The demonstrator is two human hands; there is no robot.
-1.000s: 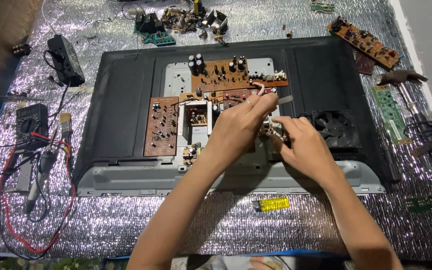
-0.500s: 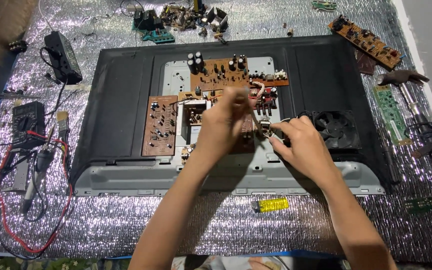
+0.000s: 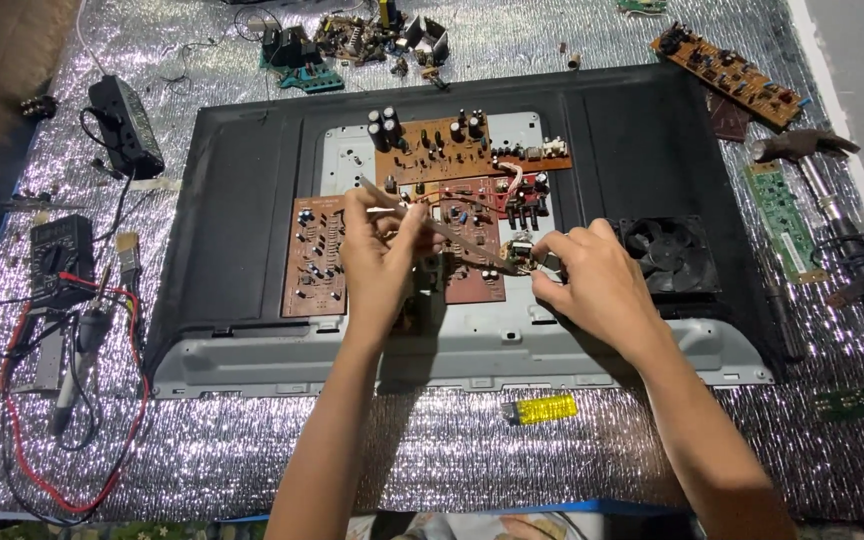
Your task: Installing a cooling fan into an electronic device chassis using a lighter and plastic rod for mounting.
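A black flat-screen chassis lies open on its back with several brown circuit boards mounted in its middle. My left hand is closed around thin metal tweezers, whose tips reach right toward a small component on the reddish board. My right hand rests on the chassis just right of that board, its fingertips pinching the small component at the tweezers' tip. A black fan sits right beside my right hand.
A yellow lighter lies on the silver foil mat in front of the chassis. A multimeter with red leads is at the left, a black adapter upper left. Loose boards and tools lie at the right.
My left hand has shifted left and drawn back from the right hand, so the tweezers now show as a long slant between them. The right hand has stayed in place.
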